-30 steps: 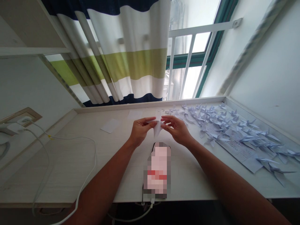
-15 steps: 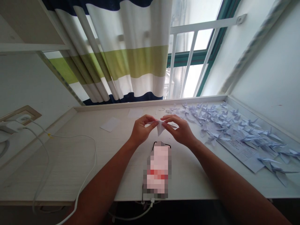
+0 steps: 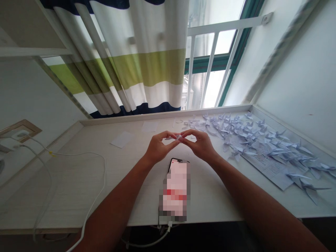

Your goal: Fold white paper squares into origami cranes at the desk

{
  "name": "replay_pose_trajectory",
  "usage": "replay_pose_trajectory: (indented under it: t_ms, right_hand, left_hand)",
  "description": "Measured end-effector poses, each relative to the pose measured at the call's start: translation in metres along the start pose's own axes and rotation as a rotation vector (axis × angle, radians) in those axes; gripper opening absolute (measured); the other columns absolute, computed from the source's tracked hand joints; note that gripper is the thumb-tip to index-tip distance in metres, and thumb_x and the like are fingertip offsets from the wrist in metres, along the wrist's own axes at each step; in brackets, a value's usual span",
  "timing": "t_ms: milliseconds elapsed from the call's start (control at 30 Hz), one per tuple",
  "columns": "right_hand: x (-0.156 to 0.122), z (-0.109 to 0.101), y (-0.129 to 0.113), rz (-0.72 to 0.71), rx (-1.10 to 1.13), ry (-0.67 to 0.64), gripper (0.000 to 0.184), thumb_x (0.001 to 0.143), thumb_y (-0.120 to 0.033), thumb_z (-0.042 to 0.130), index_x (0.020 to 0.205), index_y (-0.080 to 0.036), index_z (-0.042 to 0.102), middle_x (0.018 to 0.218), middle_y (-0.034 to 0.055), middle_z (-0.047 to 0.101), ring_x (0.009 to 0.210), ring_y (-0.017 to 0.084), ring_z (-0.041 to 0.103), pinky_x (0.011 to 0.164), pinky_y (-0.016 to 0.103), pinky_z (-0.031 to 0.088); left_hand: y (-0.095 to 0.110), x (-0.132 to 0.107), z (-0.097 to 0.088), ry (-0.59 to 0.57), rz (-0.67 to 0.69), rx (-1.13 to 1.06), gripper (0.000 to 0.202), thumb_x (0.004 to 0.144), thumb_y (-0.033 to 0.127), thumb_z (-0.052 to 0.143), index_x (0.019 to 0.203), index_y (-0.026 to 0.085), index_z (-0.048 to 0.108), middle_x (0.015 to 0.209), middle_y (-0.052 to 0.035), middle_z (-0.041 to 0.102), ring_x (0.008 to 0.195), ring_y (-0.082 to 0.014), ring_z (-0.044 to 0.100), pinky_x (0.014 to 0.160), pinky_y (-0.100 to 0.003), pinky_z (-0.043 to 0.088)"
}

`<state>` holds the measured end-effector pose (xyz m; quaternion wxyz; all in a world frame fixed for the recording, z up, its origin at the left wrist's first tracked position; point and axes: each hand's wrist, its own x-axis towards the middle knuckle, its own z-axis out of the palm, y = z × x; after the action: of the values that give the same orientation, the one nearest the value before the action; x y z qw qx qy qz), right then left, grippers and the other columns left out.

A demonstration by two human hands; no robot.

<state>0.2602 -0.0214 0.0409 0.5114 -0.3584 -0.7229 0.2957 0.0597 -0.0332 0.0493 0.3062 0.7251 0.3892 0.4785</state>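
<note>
A small piece of folded white paper (image 3: 179,137) is held between both hands above the middle of the desk, mostly covered by the fingers. My left hand (image 3: 160,146) pinches it from the left with thumb and fingertips. From the right, my right hand (image 3: 201,144) pinches the same paper, and the two sets of fingertips meet around it. Below the hands a phone (image 3: 175,189) lies face up, its screen blurred out. Many folded paper cranes (image 3: 231,127) are heaped to the right of my right hand.
Flat white paper sheets (image 3: 121,139) lie on the desk (image 3: 131,182) left of the hands. A printed sheet (image 3: 273,171) sits partly under the cranes. White cables (image 3: 105,164) run from a wall socket (image 3: 23,131) across the left side. A striped curtain (image 3: 147,66) hangs behind.
The pointed flap that hung down from the paper between my hands no longer shows. My fingertips have drawn closer together around the paper. The view has shifted slightly.
</note>
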Motion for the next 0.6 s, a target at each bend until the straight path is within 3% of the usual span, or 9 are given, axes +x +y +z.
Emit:
replay_pose_trajectory:
  t_ms: [200,433,600]
  right_hand:
    - [0.001,0.000,-0.001,-0.008,-0.021,0.028,0.019,0.088,-0.044,0.077,0.085,-0.024,0.075,0.091,0.0036,0.079,0.087,0.023,0.075,0.083,0.040,0.058]
    - [0.001,0.001,-0.001,0.018,0.010,0.007,0.017,0.090,-0.041,0.075,0.090,-0.025,0.077,0.105,0.0053,0.080,0.098,0.026,0.075,0.088,0.042,0.059]
    - [-0.001,0.004,0.002,0.055,0.053,0.004,0.015,0.091,-0.040,0.074,0.092,-0.025,0.078,0.112,0.0062,0.080,0.106,0.027,0.075,0.092,0.045,0.060]
  left_hand:
    - [-0.002,-0.002,0.004,0.029,0.086,0.068,0.012,0.089,0.030,0.073,0.094,0.020,0.076,0.108,-0.0085,0.080,0.099,-0.0241,0.077,0.089,-0.040,0.062]
    - [-0.008,-0.001,0.003,0.043,0.189,0.170,0.019,0.089,0.027,0.075,0.108,0.022,0.075,0.118,-0.0095,0.077,0.112,-0.0254,0.072,0.100,-0.045,0.058]
    - [-0.012,0.000,0.008,0.107,0.224,0.244,0.017,0.089,0.026,0.076,0.105,0.020,0.076,0.117,-0.0111,0.077,0.114,-0.0262,0.071,0.101,-0.048,0.057]
